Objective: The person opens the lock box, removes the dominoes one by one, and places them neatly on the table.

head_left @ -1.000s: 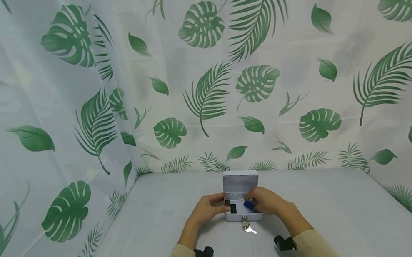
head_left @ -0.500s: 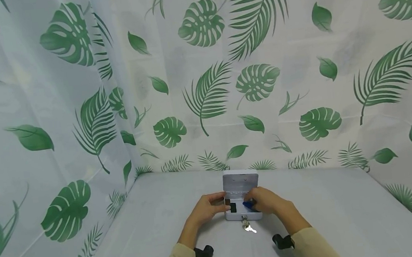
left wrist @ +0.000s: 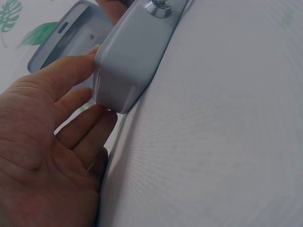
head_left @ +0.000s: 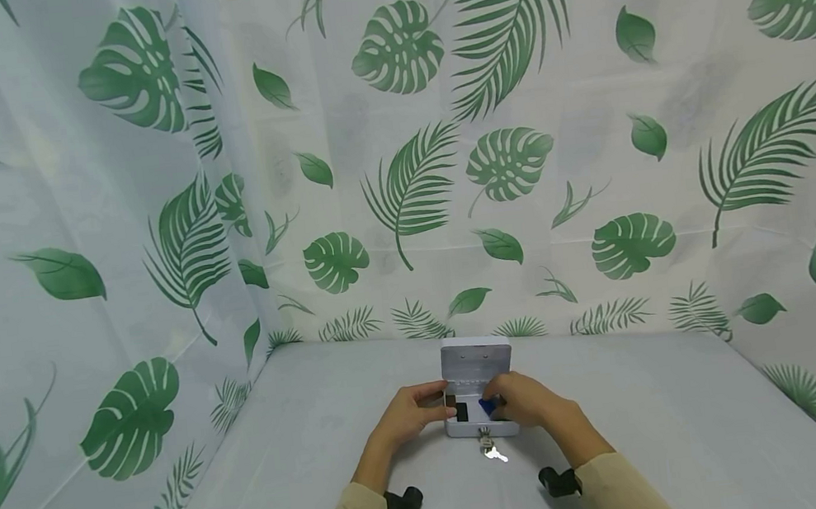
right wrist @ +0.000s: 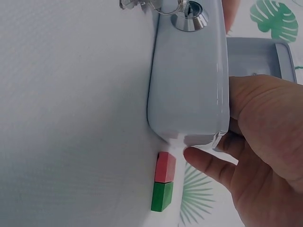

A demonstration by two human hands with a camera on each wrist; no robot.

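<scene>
A small light-grey metal cash box stands on the table with its lid raised at the back. My left hand holds the box's left end, thumb at the rim and other fingers against the end wall. Inside the box, my right hand pinches a small blue piece, mostly covered by the fingers. A black rectangular piece lies at the left inside, with a brown piece beside it. A keyed lock sits in the front wall, and a key hangs from it.
To the right of the box, red and green blocks lie end to end on the table, seen in the right wrist view. A white cloth covers the table. Leaf-printed curtains stand behind and at the left.
My right hand has shifted slightly left inside the box, and the blue piece has turned and moved a little left with it. The left hand and the box stay in place.
</scene>
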